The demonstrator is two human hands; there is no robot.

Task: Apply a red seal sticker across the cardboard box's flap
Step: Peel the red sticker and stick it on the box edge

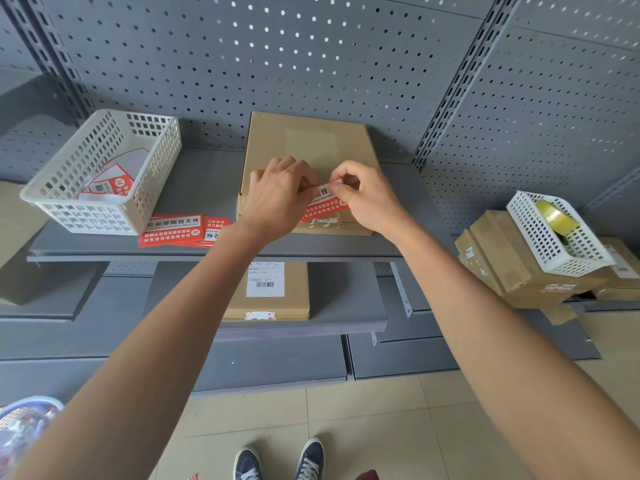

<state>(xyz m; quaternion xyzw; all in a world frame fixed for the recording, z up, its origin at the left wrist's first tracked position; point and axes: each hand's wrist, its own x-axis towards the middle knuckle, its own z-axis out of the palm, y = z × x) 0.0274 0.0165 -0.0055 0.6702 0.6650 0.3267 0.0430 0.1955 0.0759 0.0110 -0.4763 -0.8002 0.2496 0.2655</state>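
Red seal sticker (320, 202) reading "BIANSHIHUIWUXIAO", pinched by both hands, left (277, 197) and right (367, 199), over cardboard box (308, 143).

Both hands, left (277, 199) and right (367, 199), are pinching a red seal sticker (322, 202) over the cardboard box (308, 147) on the grey shelf (207, 188).

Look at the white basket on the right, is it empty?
No, the white basket sitting on the stacked cardboard boxes holds a roll of yellow tape.

A single head-worn wide-angle camera is looking steeply forward and down, close over a grey metal shelf (194, 188), taking in the beige tiled floor (381, 417) below.
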